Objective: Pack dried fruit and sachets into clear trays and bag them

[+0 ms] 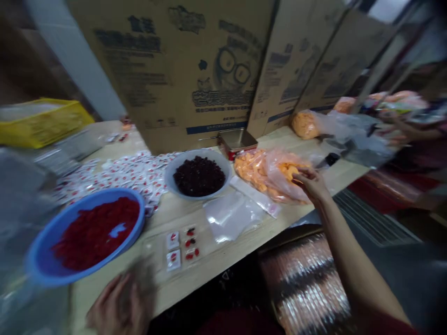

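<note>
My right hand (312, 183) reaches into an open plastic bag of orange pieces (268, 172) on the wooden table (223, 260), fingers pinched on one orange piece. My left hand (120, 304) rests at the near table edge, blurred, by a clear bag (181, 249) holding small white sachets and a few red and dark pieces. A blue bowl of red pieces (87, 232) sits just left of it. A pale bowl of dark dried fruit (198, 174) stands further back.
Many red-and-white sachets (118, 174) lie scattered behind the bowls. Empty clear bags (232, 214) lie mid-table. A metal scale (237, 141) stands against tall cardboard boxes (181, 70). A yellow crate (42, 121) is far left. Another person's arm (412, 130) works at right.
</note>
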Tool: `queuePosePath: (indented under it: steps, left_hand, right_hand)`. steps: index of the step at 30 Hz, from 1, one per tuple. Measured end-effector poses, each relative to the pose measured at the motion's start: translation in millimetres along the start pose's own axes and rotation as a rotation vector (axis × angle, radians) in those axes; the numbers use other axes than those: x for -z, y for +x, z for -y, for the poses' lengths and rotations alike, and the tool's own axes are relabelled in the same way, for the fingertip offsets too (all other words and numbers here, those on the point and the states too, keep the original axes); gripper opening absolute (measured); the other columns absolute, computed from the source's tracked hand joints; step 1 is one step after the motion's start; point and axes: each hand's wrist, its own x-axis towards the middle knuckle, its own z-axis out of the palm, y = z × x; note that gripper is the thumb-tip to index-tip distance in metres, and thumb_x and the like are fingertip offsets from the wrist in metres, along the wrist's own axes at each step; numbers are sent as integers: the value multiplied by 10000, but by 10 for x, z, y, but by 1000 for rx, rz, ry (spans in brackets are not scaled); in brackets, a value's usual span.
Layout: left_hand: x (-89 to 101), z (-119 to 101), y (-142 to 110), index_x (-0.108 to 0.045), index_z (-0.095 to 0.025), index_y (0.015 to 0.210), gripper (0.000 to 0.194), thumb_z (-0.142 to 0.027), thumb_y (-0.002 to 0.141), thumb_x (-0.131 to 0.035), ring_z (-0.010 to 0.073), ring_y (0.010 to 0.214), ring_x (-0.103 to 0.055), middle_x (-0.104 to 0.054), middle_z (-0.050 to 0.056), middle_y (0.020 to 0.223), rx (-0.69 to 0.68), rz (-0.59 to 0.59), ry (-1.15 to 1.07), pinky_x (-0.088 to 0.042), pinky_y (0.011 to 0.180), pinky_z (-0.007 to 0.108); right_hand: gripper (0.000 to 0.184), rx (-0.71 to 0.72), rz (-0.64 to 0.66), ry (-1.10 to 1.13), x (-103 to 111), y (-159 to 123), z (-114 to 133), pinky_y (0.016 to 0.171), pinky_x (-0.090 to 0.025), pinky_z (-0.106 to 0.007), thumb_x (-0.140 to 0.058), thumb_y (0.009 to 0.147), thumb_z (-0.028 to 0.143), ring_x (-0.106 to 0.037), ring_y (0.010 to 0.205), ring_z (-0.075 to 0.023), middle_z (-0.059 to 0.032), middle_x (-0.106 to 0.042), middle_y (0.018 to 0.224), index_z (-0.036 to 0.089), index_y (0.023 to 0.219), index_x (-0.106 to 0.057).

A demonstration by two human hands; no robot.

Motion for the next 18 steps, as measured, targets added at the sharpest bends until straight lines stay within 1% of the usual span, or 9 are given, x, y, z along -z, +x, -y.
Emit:
queuePosePath:
  steps: [1,2,4,5,8,10,13,16,18]
  left_hand:
    - [9,-175,11,-649,-274,1166,346,-287,820,-647,315,1200,-549,-619,85,1242,7,-45,-7,-348,1107,566]
    - [1,-350,32,-642,-257,1146,286,-285,862,-618,283,1167,-567,-623,85,1217,29,-4,-58,-401,1076,514]
    - [-63,-622,105,-634,-243,1120,218,-302,925,-557,244,1124,-590,-638,83,1178,79,176,-213,-471,1008,435]
    - [-103,-691,151,-629,-237,1133,222,-309,939,-547,235,1122,-593,-639,89,1186,109,252,-277,-495,974,402]
    - [-133,-613,258,-590,-222,1208,300,-336,930,-584,209,1037,-633,-656,95,1177,262,307,-353,-538,869,336]
    - [-48,-417,275,-585,-216,1199,311,-348,918,-603,196,986,-656,-681,82,1131,380,280,-360,-545,846,320]
    - [114,-100,262,-607,-203,1130,261,-339,907,-610,191,935,-677,-711,67,1062,483,215,-366,-548,844,324]
    - [144,96,283,-609,-198,1128,239,-312,919,-581,195,936,-685,-720,71,1055,507,200,-383,-546,870,338]
    - [64,146,328,-610,-203,1156,243,-287,937,-548,201,974,-681,-717,75,1090,467,235,-361,-538,899,348]
  right_hand:
    - [458,-11,96,34,-254,-251,-41,662,-570,-273,-885,551,332,-627,628,-109,21,-661,725,198,918,-645]
    - [463,-28,229,79,-551,-531,-101,663,-569,-267,-882,576,344,-633,642,-110,8,-679,760,199,958,-664]
    - [428,-98,491,162,-1223,-1163,-250,672,-574,-271,-873,617,362,-651,676,-125,-15,-708,810,196,963,-684]
    - [406,-153,601,209,-1568,-1501,-325,681,-578,-277,-870,627,370,-659,693,-132,-16,-717,820,200,947,-687]
    - [379,-273,848,334,-2475,-2431,-502,696,-582,-304,-878,614,380,-671,711,-154,-5,-724,811,211,888,-678]
    - [368,-304,959,367,-2905,-2854,-578,723,-584,-324,-869,621,394,-678,727,-165,-7,-726,819,209,872,-675]
    - [344,-318,1059,354,-3263,-3119,-661,755,-584,-346,-833,662,425,-683,745,-177,-23,-728,843,197,871,-683]
    - [328,-285,1137,308,-3363,-3078,-729,794,-579,-364,-784,717,438,-689,797,-192,-42,-737,890,191,916,-701]
    - [325,-182,1145,214,-3350,-2963,-768,809,-578,-377,-740,761,444,-694,837,-206,-52,-742,912,191,962,-709]
